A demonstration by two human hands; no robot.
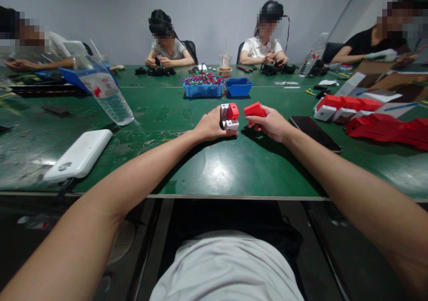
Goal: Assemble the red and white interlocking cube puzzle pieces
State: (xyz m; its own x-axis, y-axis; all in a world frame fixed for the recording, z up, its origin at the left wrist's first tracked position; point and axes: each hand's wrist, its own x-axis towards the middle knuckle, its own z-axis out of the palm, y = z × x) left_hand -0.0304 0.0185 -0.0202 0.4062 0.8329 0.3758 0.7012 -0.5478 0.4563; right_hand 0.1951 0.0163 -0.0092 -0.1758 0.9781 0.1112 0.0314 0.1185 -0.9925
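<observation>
My left hand [210, 125] is closed around a small red and white box [230, 117], held just above the green table [214, 167]. A little to the right, my right hand [272, 123] grips a small red box [254, 109] between thumb and fingers. The two boxes are a short gap apart, not touching. Both forearms reach out from the near table edge.
A black phone [314, 132] lies right of my right hand, with a pile of red and white boxes [368, 113] beyond it. A white power bank [80, 154] and a water bottle [107, 93] are at the left. Two blue bins [217, 88] stand mid-table. Several people sit around the table.
</observation>
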